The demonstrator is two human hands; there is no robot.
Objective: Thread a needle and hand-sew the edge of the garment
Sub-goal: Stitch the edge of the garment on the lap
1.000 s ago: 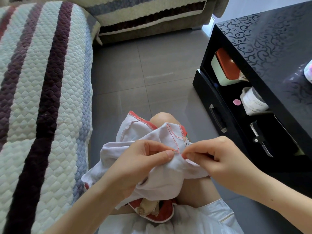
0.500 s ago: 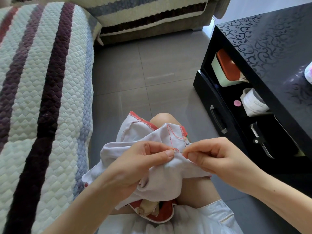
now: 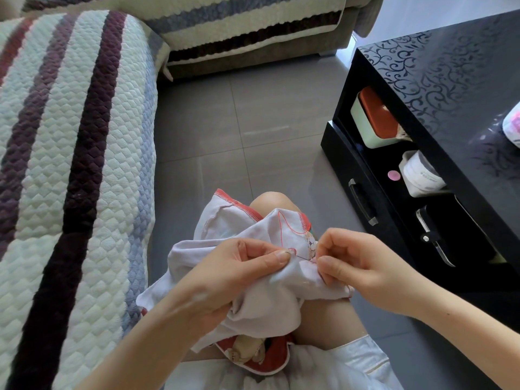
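Covering the far left: a quilted sofa cover (image 3: 70,164), cream with dark purple and grey-blue stripes. Grey floor tiles (image 3: 239,122) lie beside it and run up to a second sofa section at the top.

Centre, low: white garment (image 3: 267,302) bunched on the person's lap, draped over a bare knee (image 3: 270,201). Red stitching edges its upper folds. A red printed patch shows under the bundle.

Left hand (image 3: 225,277) comes in from lower left, wrapped around the cloth. Grip: thumb and forefinger pressed together on a fold of the garment, other fingers curled into the fabric below.

Needle (image 3: 303,257): a thin dark sliver, lying nearly level in the short gap between the two grips. Its left end sits at the fold just beside the left thumb tip. Red thread (image 3: 282,223) loops up over the white cloth above it and comes back down toward the needle.

Right hand (image 3: 365,274) enters from lower right. Grip: thumb and forefinger pinching the needle's right end, that end hidden between the pads; remaining fingers curled in, resting against the garment's lower fold.

Right side: black surface (image 3: 450,80) with a glossy scroll pattern. The open shelf beneath holds a pale box with a red-brown lid (image 3: 374,119), a white jar (image 3: 419,175) and a small pink disc (image 3: 393,175). A drawer handle (image 3: 363,205) sits lower on the front.
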